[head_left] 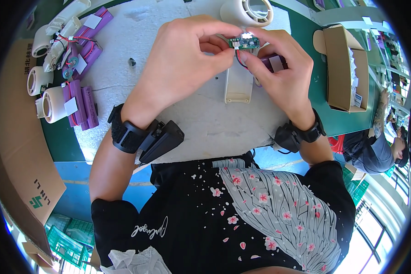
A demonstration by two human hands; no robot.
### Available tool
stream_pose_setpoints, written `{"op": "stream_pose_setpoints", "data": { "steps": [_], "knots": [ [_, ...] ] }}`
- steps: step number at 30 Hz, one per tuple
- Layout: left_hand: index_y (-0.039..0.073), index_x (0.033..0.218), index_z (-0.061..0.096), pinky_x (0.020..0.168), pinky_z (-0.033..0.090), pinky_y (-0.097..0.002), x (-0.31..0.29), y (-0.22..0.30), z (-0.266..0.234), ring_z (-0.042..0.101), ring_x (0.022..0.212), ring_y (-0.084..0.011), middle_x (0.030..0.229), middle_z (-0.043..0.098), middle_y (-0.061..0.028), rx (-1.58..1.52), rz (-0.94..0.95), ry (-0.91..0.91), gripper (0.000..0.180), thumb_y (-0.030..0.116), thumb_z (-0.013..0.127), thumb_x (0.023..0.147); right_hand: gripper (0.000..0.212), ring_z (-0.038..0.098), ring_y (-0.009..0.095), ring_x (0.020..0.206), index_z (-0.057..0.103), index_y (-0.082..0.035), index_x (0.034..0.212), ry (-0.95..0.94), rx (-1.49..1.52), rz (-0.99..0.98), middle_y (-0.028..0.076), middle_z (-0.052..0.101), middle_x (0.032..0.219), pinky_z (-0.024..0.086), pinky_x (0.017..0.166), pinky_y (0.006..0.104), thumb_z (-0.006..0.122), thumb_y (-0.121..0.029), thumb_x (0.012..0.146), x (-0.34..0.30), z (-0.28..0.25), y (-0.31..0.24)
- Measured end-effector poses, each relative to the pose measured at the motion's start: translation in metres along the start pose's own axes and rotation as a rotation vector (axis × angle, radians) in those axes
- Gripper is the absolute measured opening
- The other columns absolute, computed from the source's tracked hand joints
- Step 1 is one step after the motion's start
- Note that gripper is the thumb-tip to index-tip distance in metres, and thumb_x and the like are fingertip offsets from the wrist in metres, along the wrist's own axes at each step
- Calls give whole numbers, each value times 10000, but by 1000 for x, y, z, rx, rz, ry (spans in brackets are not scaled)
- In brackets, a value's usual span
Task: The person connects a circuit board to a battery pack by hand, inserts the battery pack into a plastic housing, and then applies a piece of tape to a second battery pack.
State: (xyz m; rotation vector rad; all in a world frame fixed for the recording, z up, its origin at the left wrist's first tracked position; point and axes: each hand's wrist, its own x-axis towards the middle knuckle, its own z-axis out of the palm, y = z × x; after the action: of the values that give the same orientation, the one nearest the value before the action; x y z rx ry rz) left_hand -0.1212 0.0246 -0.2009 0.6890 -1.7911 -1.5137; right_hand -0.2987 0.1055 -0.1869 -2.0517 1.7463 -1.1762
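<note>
A small green circuit board (248,43) is pinched between my two hands over the work mat. My left hand (180,61) grips its left end, by a white connector, with thumb and fingers. My right hand (285,75) has thumb and forefinger on the right end. Red and black wires (239,58) run down from the connector. Partly hidden behind my right hand is a purple battery pack (283,60) with a white label. Below the board lies a cream plastic handle shell (238,89), and its round, ring-shaped housing (233,13) stands at the far edge.
A pale foam mat (196,118) covers the green table (61,146). Purple battery packs (87,107) and cream housings (55,105) crowd the left. Tall cardboard (18,137) borders that side. At the right stands an open carton (345,68); beyond it is another person (370,150).
</note>
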Motion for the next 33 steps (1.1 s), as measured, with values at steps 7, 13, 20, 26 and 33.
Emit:
{"op": "stream_pose_setpoints", "data": {
  "steps": [7, 13, 20, 26, 33],
  "knots": [
    [-25, 1055, 700, 776, 540, -246, -3, 8, -3, 669, 828, -129, 945, 699, -88, 127, -56, -33, 250, -9, 653, 809, 336, 618, 92, 636, 704, -29, 1040, 5, -14, 22, 68, 675, 930, 481, 587, 205, 808, -58, 722, 1, 0, -2],
    [-41, 1040, 701, 769, 534, -235, -3, 10, -3, 652, 841, -113, 962, 688, -86, 252, 16, -42, 234, -37, 642, 813, 329, 624, 92, 643, 712, -27, 1028, 20, -13, 24, 65, 679, 917, 487, 590, 204, 812, -66, 718, 0, 2, -1],
    [-36, 1034, 705, 711, 526, -226, -1, 8, -6, 650, 793, -111, 932, 687, -86, 329, 40, -77, 233, -30, 638, 812, 330, 628, 89, 655, 729, -47, 1034, 34, -40, 20, 45, 680, 876, 496, 600, 199, 810, -64, 715, 0, 3, -1],
    [-38, 1036, 707, 704, 517, -221, 4, 3, -9, 649, 779, -112, 932, 686, -86, 313, 17, -96, 227, -27, 628, 823, 329, 625, 84, 659, 731, -54, 1037, 33, -57, 35, 42, 680, 861, 492, 595, 196, 808, -67, 718, 1, 5, -1],
    [-32, 1066, 697, 733, 511, -221, 0, 3, -4, 641, 795, -113, 918, 674, -80, 225, -46, -64, 246, -19, 624, 831, 287, 630, 78, 654, 718, -37, 1035, 29, -57, 24, 45, 683, 846, 478, 565, 190, 790, -74, 760, 2, 5, 1]
  ]
}}
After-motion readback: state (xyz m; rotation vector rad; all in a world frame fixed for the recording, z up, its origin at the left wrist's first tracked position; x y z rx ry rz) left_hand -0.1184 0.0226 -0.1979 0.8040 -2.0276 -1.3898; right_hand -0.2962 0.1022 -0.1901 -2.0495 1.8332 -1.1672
